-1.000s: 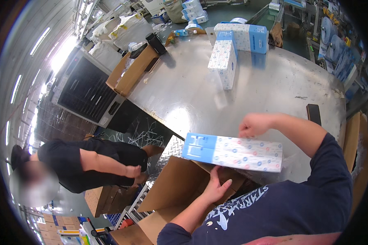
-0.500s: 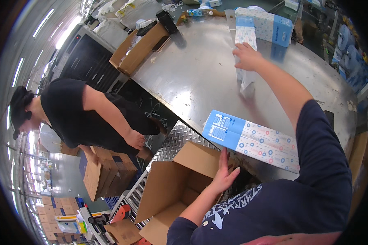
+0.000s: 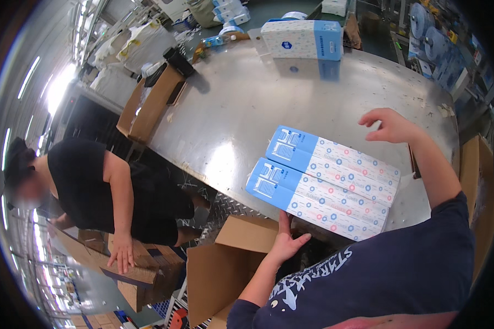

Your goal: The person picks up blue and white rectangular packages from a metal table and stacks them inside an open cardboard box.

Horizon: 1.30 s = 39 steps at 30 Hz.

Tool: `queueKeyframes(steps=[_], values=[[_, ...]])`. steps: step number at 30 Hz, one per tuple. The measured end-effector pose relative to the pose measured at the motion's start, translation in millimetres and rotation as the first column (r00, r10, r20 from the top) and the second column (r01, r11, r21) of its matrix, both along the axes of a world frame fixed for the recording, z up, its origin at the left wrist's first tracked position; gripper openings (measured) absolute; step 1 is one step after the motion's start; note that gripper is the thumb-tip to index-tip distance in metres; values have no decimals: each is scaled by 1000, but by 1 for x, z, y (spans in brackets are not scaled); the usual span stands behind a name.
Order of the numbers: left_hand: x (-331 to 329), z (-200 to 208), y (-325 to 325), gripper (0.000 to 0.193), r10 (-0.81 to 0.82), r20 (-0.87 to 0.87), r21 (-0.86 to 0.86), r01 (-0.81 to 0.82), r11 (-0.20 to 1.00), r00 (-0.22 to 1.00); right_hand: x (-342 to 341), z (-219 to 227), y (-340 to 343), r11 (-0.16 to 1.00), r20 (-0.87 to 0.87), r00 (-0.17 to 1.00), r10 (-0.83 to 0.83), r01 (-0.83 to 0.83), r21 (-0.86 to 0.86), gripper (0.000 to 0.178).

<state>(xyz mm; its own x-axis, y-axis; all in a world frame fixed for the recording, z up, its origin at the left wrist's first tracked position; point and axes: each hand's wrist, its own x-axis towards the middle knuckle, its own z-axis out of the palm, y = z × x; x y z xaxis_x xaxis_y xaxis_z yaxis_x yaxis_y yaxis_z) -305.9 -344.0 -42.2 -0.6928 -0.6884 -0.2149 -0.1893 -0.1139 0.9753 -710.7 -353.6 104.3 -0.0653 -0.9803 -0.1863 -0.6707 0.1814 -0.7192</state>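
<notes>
Two long blue-and-white patterned packs lie side by side at the near edge of the metal table: a far pack (image 3: 335, 164) and a near pack (image 3: 321, 200). My left hand (image 3: 287, 243) is open at the near pack's front side, with a fingertip against or just under its edge and the thumb spread; whether it bears any weight cannot be told. My right hand (image 3: 392, 126) is open and holds nothing, fingers bent and apart from the thumb, over the table to the right of the far pack. Below my left hand stands an open cardboard box (image 3: 219, 274).
Another patterned pack (image 3: 299, 41) stands at the far end of the metal table (image 3: 203, 131). A cardboard tray (image 3: 148, 109) and a black cup-like container (image 3: 178, 60) sit at the left edge. A co-worker (image 3: 93, 186) handles cardboard (image 3: 93, 249) at left. Another carton (image 3: 477, 170) stands at right.
My right hand has come back from the far side, and a second pack now lies against the first. My left hand stays by the near pack. The co-worker has lifted a cardboard piece.
</notes>
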Motion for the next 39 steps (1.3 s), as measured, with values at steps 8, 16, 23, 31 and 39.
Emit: queueKeyframes(steps=[8,16,23,31,39], values=[[-12,-21,-32,110,-44,216,-460,141,877,975,32,-18,-69,939,376,885,273,-330,95,71],[-51,-40,-76,46,305,-207,-339,-361,869,930,102,-30,-107,994,-5,996,87,-87,-70,82],[-46,-62,-81,42,442,-285,-335,-520,786,851,52,-9,-170,976,-303,948,-102,36,-216,63],[-43,-68,-81,39,442,-259,-384,-511,769,859,-12,-36,-264,879,-762,439,-476,201,-433,75],[-53,-46,-83,40,452,-175,-503,-474,723,875,7,-14,-163,993,-691,717,-85,116,-1,87]])
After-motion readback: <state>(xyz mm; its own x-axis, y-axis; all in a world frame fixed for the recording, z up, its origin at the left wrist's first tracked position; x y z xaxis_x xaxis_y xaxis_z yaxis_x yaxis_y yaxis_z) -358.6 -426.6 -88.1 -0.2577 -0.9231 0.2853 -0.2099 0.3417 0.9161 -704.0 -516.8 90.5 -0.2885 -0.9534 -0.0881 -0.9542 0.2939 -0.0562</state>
